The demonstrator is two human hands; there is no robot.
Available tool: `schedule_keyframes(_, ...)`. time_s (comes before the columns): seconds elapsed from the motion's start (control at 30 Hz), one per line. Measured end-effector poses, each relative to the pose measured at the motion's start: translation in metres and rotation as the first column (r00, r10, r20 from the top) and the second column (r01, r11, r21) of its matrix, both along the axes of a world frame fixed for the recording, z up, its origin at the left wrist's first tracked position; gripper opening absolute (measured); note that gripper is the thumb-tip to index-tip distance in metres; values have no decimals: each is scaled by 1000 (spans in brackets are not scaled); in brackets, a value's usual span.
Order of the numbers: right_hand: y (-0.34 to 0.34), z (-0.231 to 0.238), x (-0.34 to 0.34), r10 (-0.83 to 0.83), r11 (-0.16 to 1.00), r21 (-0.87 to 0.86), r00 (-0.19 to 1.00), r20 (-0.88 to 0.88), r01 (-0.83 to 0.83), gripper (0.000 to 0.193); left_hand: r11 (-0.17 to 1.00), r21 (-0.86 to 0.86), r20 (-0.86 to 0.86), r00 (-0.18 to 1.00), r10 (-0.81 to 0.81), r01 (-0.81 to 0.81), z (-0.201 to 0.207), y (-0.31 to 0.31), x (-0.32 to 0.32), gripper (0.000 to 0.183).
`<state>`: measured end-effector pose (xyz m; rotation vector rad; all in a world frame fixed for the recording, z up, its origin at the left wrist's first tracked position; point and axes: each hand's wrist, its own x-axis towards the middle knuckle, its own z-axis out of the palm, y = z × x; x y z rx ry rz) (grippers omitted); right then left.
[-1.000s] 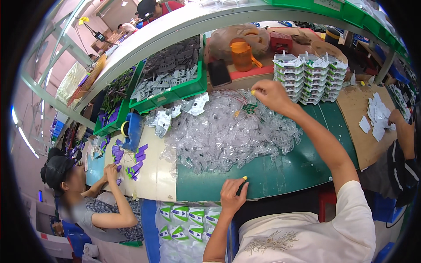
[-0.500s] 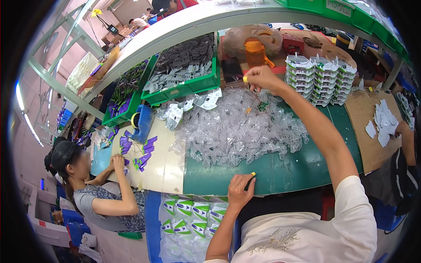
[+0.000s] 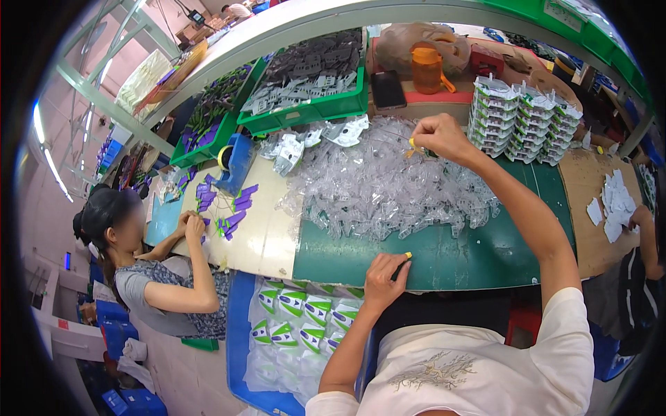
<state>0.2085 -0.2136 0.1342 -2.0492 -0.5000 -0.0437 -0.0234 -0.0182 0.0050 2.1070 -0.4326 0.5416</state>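
A broad heap of clear plastic parts [image 3: 388,197] lies on the green tabletop. Over its far edge, my right hand [image 3: 444,139] has its fingers pinched together, with a yellow cover on one fingertip. A small orange piece [image 3: 412,152] and thin strands show at those fingertips; exactly what is gripped is too small to make out. At the front edge of the table rests my left hand [image 3: 386,281], loosely curled with a gap between thumb and finger. It also wears a yellow finger cover [image 3: 408,256] and holds nothing visible.
Green bins [image 3: 305,119] of grey parts stand behind the heap. Stacked white-and-green housings [image 3: 494,114] are at far right, near an orange bottle [image 3: 427,69]. A blue tray [image 3: 239,347] of bagged parts sits below the table. A co-worker [image 3: 173,277] handles purple-green pieces at left.
The view has shifted slightly, so the table sits higher. My right hand has come down toward the heap's far edge, where the orange piece now shows at its fingertips. My left hand stays near the edge.
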Motion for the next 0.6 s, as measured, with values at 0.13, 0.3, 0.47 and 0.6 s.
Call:
schedule_keyframes(0.13,-2,-5,-65,80,997,9,996,42,-80,15,948,-313,-220,975,-12,-59,1,12,5,20)
schedule_keyframes(0.3,-21,4,-141,164,986,-28,986,-6,-164,7,669,-740,-322,910,-261,-71,62,16,22,40)
schedule_keyframes(0.47,-33,4,-170,182,982,-50,983,15,-181,6,660,-750,-292,914,-283,-35,78,15,24,31)
schedule_keyframes(0.6,-43,-6,-181,191,980,-70,980,62,-186,6,638,-770,-277,917,-287,-32,72,8,17,17)
